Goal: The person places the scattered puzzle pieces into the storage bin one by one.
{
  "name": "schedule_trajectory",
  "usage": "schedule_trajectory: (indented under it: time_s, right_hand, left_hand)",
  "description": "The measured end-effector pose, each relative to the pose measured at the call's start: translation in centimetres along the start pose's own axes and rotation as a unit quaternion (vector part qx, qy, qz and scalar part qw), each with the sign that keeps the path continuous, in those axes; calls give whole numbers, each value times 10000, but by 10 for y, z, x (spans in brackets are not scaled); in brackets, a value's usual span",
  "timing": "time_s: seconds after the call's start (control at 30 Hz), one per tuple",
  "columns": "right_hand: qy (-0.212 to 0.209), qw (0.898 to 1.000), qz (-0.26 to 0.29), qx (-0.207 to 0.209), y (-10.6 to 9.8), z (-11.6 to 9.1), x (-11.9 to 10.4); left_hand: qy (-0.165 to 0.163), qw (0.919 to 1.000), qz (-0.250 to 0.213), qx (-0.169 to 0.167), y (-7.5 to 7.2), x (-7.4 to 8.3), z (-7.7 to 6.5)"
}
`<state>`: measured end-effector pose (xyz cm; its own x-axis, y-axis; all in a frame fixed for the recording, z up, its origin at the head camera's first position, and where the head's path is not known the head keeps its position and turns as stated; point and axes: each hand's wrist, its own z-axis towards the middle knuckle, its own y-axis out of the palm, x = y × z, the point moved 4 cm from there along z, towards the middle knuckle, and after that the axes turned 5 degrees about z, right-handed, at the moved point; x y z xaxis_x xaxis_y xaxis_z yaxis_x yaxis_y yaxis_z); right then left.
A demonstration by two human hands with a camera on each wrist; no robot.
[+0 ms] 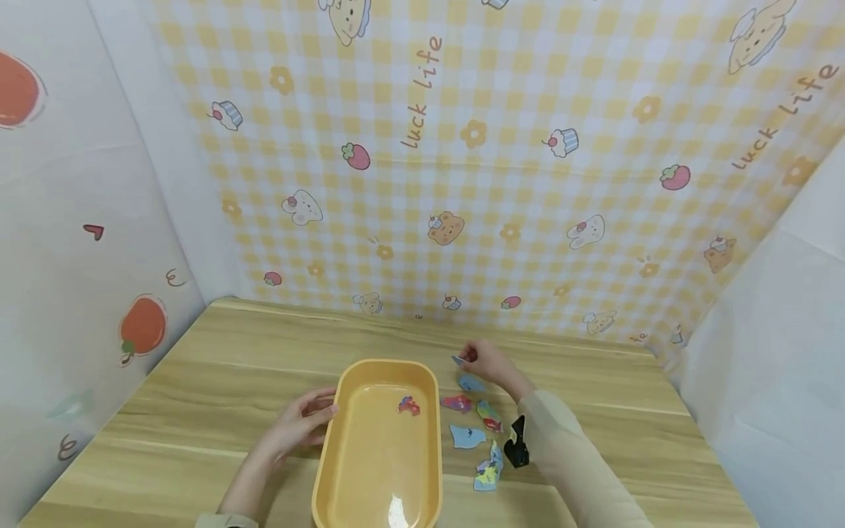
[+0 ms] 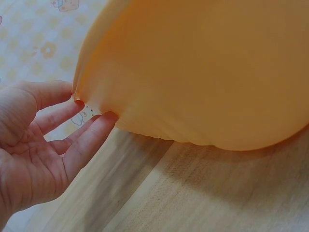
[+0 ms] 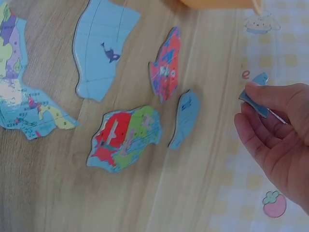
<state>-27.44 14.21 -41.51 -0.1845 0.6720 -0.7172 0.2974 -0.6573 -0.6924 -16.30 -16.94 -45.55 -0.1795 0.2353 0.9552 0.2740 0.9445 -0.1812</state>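
Note:
A deep yellow tray [image 1: 376,469] stands on the table, and a small red puzzle piece [image 1: 409,405] lies inside it. My left hand [image 1: 305,425] holds the tray's left side, thumb at the rim and fingers against the outer wall [image 2: 193,96]. Beyond the tray's far right corner, my right hand [image 1: 487,364] pinches a small blue puzzle piece [image 3: 258,96] between thumb and fingers, above the table. Nearest to that hand lies a narrow blue piece [image 3: 186,116]. Beside it are a red-and-purple piece [image 3: 166,67] and a red-and-green map piece [image 3: 126,137].
Nearer me, right of the tray, lie a larger blue piece with a whale picture [image 1: 467,437] and a multicoloured map piece [image 1: 488,469]. A black object [image 1: 517,444] sits at the right wrist. A checked cloth [image 1: 422,183] hangs behind the wooden table [image 1: 198,411].

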Motion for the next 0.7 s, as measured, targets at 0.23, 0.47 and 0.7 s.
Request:
schedule_trajectory:
  time_s: [0.23,0.47,0.7]
  right_hand:
    - [-214,9996,-160,-16,1,1,-12]
    - [-380,9992,-89,-84,6,3,-28]
    - [-668,9971,190,-313,16,4,-44]
  left_hand:
    - [-63,10000,51,35,0,1,1]
    - [-84,10000,42,19,0,-1,2]
    - [-98,9999,117,11,0,-1,3]
